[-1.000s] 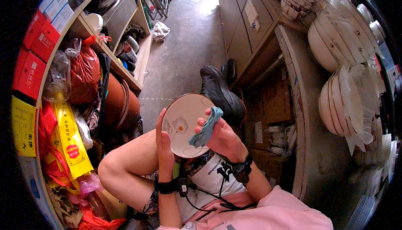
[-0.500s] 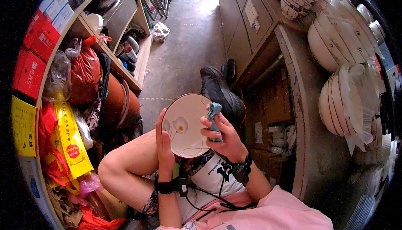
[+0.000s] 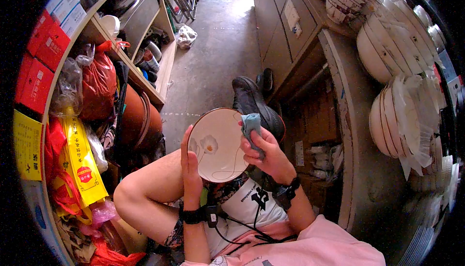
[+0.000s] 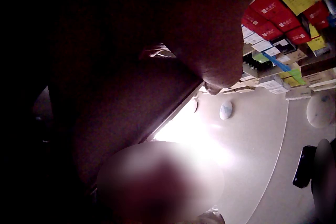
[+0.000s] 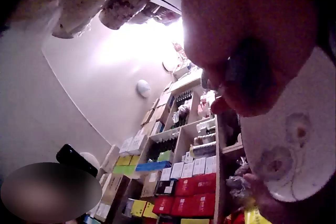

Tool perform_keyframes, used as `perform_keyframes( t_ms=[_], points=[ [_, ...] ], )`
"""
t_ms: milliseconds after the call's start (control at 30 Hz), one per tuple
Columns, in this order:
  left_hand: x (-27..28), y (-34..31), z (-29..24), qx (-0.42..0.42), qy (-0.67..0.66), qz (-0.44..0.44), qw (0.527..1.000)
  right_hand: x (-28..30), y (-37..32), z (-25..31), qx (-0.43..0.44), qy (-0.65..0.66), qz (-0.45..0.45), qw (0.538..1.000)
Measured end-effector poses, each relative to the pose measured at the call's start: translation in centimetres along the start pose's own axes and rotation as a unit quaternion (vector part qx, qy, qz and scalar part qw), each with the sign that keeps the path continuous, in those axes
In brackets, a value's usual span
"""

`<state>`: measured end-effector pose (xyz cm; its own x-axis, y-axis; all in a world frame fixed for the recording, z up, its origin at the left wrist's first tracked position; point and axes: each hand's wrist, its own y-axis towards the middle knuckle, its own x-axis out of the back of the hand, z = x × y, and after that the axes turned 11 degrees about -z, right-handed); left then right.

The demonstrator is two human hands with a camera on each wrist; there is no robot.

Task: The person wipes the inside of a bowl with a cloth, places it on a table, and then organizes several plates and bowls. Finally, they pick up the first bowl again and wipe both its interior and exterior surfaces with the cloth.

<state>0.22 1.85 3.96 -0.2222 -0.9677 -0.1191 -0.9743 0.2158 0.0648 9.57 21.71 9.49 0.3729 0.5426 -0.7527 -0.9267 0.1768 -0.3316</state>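
A white bowl [image 3: 227, 152] with a thin brown rim and grey flower patterns inside is tilted up over the lap in the head view. My left hand [image 3: 193, 175] grips it by its left edge, thumb on the near side. Bunched in my right hand [image 3: 272, 162] is a blue-green cloth [image 3: 252, 124], close beside the bowl's right rim. The right wrist view shows the bowl [image 5: 286, 145] with its flowers below the right hand [image 5: 236, 29]. Darkness covers most of the left hand [image 4: 220, 35] in the left wrist view.
Stacked bowls [image 3: 373, 48] in wrapping crowd the counter [image 3: 356, 179] on the right. Shelving [image 3: 109, 38] on the left holds red boxes [image 3: 36, 84] and a red bag [image 3: 98, 84]. A black shoe [image 3: 249, 99] lies beyond the bowl, on the concrete floor [image 3: 213, 58].
My right hand has drawn back rightward from the bowl's inside and turned over, bunching the cloth, which was spread across its fingers. My left hand and the bowl have stayed in place.
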Motion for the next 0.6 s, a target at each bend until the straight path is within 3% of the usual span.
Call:
perform_keyframes(
  t_ms=[233, 433, 600],
  points=[
    [0.3, 0.3, 0.2, -0.007, 0.019, 0.007, 1.0, 1.2, 0.2, 1.1, 0.05, -0.109, -0.079, 0.99],
    [-0.3, -0.1, -1.0, 0.014, 0.001, 0.013, 1.0, 1.2, 0.1, 0.5, 0.086, -0.156, -0.039, 0.983],
    [-0.2, -0.2, -0.5, 0.008, 0.02, -0.006, 1.0, 0.7, 0.1, 0.0, 0.107, -0.145, -0.056, 0.982]
  ],
)
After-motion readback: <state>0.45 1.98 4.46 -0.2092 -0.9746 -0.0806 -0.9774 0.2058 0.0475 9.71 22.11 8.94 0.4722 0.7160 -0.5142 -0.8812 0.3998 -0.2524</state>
